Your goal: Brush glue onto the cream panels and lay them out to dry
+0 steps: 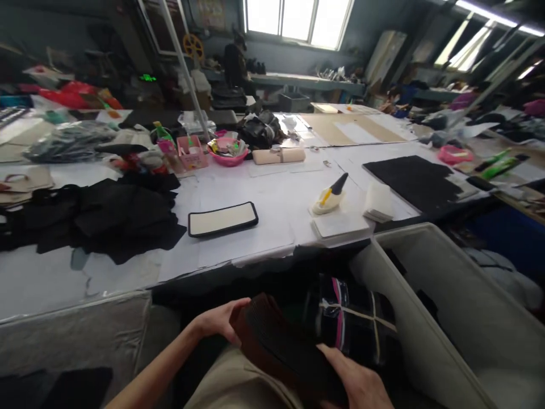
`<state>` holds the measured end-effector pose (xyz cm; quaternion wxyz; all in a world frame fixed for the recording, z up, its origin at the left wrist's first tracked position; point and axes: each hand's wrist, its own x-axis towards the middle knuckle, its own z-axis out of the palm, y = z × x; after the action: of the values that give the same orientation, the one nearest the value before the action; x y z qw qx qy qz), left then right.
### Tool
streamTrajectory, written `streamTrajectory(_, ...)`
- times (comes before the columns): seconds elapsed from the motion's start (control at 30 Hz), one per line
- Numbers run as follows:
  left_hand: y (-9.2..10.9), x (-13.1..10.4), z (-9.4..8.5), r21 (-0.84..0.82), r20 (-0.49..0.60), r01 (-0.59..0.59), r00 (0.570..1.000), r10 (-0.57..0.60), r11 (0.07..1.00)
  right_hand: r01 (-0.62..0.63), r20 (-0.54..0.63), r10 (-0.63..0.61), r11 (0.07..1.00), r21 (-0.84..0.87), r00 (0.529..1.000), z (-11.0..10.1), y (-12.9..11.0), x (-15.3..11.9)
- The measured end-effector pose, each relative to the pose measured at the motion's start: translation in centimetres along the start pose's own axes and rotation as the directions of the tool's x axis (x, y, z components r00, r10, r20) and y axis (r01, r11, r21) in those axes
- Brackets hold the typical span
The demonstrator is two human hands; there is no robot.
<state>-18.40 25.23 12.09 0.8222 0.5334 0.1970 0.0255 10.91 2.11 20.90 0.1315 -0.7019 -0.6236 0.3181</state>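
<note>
Below the table's front edge, over my lap, I hold a dark brown and black bundle of folded or layered material (281, 341); its exact kind I cannot make out. My left hand (223, 321) is closed on its upper left end. Gripping the bundle's right side is my right hand (353, 375), thumb on top and fingers partly hidden. Just beyond the right hand sits a dark package tied with cord (353, 321), with pink stripes on it. On the table ahead lies a stack of pale pieces with a black border (223, 220).
A large grey bin (443, 301) stands at my right. Dark cut pieces (93, 213) are heaped on the table's left. A glue bottle with a black tip (332, 196), a white block (340, 224) and a black sheet (413, 179) lie to the right. A pink basket (229, 159) stands farther back.
</note>
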Motion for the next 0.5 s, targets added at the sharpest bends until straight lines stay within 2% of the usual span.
streamTrajectory(0.03,1.2,-1.1,-1.5,0.143,-0.041,-0.021,0.999,0.027,0.989,0.077,-0.011,-0.078,0.994,-0.084,0.997,-0.7,-1.2,2.2)
streamTrajectory(0.1,3.0,-3.0,-4.0,0.41,-0.135,-0.061,0.983,0.127,0.91,0.199,-0.034,-0.214,0.947,-0.253,0.976,-1.5,-3.6,6.6)
streamTrajectory(0.17,4.1,-4.2,-6.3,0.587,-0.24,-0.081,0.933,0.269,0.805,0.293,-0.031,-0.33,0.875,-0.386,0.943,-1.6,-5.4,10.8)
streamTrajectory(0.23,4.5,-5.1,-8.7,0.679,-0.345,-0.065,0.851,0.396,0.731,0.367,-0.027,-0.429,0.802,-0.472,0.903,-1.1,-6.7,15.0)
streamTrajectory(0.33,4.4,-5.8,-12.6,0.74,-0.498,0.027,0.695,0.519,0.673,0.418,-0.054,-0.521,0.738,-0.529,0.852,0.0,-7.4,21.1)
streamTrajectory(0.43,3.6,-5.8,-16.2,0.73,-0.614,0.118,0.546,0.57,0.673,0.451,-0.083,-0.552,0.751,-0.482,0.83,1.4,-7.2,26.6)
streamTrajectory(0.5,2.4,-5.3,-18.3,0.712,-0.66,0.155,0.478,0.579,0.684,0.477,-0.093,-0.562,0.767,-0.429,0.822,2.6,-6.5,29.9)
